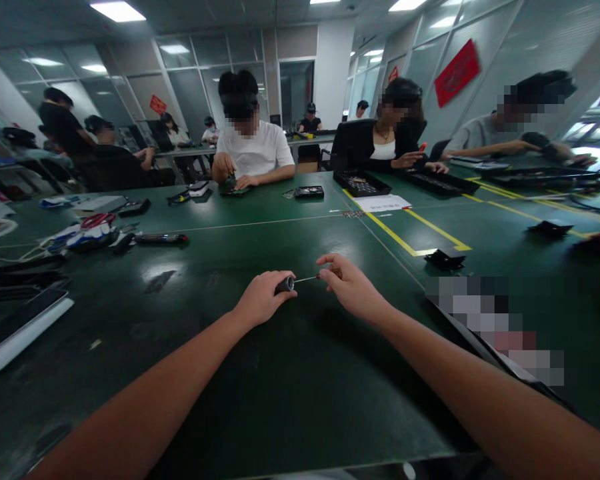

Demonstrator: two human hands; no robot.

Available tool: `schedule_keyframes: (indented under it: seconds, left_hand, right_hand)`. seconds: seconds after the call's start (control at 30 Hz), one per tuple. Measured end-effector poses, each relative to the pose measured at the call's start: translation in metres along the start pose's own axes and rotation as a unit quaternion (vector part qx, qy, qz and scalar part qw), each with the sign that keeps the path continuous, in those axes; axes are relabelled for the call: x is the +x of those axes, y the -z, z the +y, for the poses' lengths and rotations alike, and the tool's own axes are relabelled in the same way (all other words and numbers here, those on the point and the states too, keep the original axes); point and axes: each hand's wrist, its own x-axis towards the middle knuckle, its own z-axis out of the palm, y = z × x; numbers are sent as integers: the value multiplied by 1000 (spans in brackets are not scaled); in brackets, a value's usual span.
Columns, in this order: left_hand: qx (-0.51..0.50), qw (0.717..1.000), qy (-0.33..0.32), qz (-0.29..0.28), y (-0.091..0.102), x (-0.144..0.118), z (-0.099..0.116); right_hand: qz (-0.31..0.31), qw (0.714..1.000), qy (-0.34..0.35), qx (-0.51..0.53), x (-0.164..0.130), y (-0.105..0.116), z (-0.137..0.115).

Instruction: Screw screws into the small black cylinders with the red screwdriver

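My left hand (264, 299) is wrapped round a short dark cylinder (285, 285), whose round end with a pale rim faces right. Between that end and my right hand (347, 283) runs a thin metal rod (306, 279), a slim screwdriver shaft by its look. The fingertips of my right hand pinch its dark reddish end, while the index finger curves above. Whether the rod's left tip enters the cylinder or only touches it, I cannot tell. Both hands are held over the green table (280, 387), near its middle.
To the left lie a dark pen-like tool (161, 239), a heap of cables and gloves (93, 230) and a white-edged flat device (25, 330). Small black parts (445, 260) and a blurred-out sheet (495, 327) lie right. Co-workers sit opposite, beside black trays (361, 183).
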Motion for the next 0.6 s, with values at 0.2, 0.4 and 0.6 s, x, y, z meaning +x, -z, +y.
schedule_keyframes:
  seconds: [0.2, 0.4, 0.6]
  left_hand:
    - [37, 999, 12, 21, 6, 5, -6]
    - [33, 999, 19, 0, 3, 4, -13]
    - [5, 1000, 14, -4, 0, 2, -10]
  right_hand:
    - [128, 986, -45, 98, 5, 4, 5]
    - [114, 990, -43, 77, 6, -3, 14]
    - [87, 995, -14, 49, 4, -6, 15]
